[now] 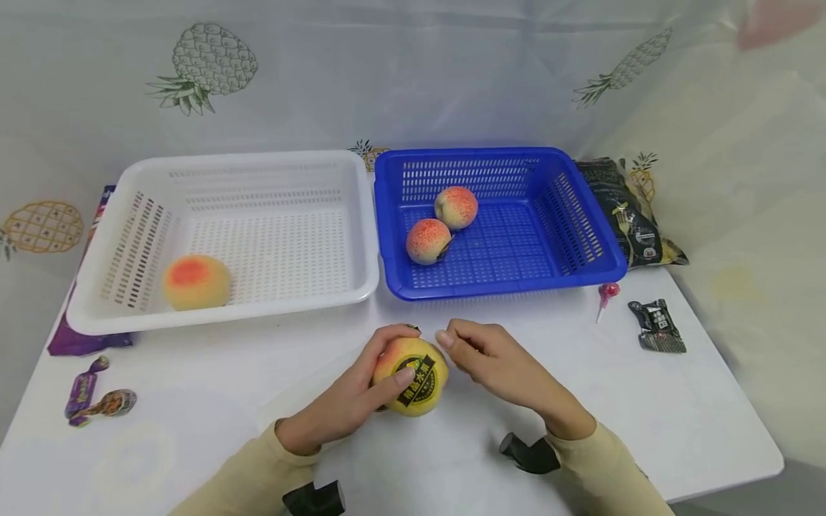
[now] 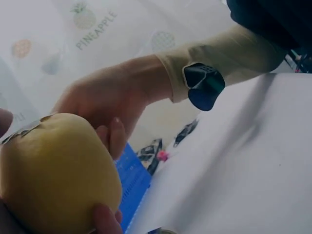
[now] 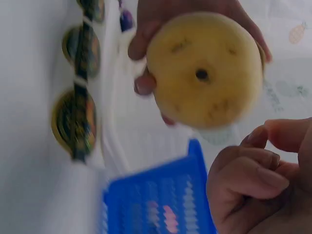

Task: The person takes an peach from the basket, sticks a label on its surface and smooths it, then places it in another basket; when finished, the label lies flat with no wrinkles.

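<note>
My left hand grips a yellow peach with a red blush, thumb across its front. A round black-and-gold sticker is on the peach's side. In the right wrist view, the underside of the peach shows a small dark hole. Just right of the fruit, my right hand is raised with fingers curled, thumb and index tips close together; I see nothing between them. Several similar round labels appear in a row at the left of the right wrist view.
A white basket holds one peach. Beside it, a blue basket holds two speckled peaches. A black snack bag, lollipop and black packet lie right; wrapped candies and a purple bag lie left.
</note>
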{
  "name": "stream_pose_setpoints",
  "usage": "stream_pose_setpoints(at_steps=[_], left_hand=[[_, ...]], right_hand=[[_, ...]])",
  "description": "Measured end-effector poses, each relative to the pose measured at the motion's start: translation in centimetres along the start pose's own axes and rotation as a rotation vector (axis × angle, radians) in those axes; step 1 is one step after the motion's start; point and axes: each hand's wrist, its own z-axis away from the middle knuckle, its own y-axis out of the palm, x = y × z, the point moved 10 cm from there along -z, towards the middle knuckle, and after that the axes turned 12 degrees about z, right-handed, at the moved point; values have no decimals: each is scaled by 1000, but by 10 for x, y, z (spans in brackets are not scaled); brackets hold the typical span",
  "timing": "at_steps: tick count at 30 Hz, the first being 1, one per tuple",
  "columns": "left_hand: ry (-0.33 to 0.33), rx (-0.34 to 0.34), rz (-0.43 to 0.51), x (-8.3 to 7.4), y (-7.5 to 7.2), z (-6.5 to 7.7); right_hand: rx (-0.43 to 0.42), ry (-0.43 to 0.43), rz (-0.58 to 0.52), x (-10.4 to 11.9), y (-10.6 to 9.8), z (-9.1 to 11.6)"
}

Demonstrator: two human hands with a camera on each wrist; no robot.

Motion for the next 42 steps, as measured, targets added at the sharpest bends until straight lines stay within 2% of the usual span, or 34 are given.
stream_pose_setpoints(at_steps=[3,8,10,12,14,16,20,24,28,31,34,39,42], left_hand=[[-28,-29,67,1,-5,0],[-66,-59,120,-7,-10,-2],[-55,-57,98,-18,-11,-7],[-48,-51,57,-30,-12,-16],[-38,-51,2,-43,-11,-28],[-18,-62,-86,-57,-10,-41],[42,-156,-376,-85,-11,-72],[59,-246,-604,-98,-14,-105],[35,-261,-695,-91,-16,-134],[0,-280,-798,-81,-17,-143],[-28,-336,-937,-73,-19,-142],[2,-431,-1126,-74,-23,-137],[15,-428,-1168,-75,-21,-138]], right_hand=[[-215,17,143,-19,-37,5],[-696,147,439,-48,-125,32],[-821,212,531,-62,-154,42],[-882,275,604,-78,-177,48],[-869,352,642,-100,-192,48],[-801,428,650,-124,-200,42],[-638,514,575,-163,-199,29],[-610,498,536,-171,-198,23],[-597,499,542,-169,-196,21],[-577,510,534,-169,-193,19],[-561,518,530,-169,-192,19],[-562,530,523,-170,-194,20],[-571,539,513,-172,-195,22]])
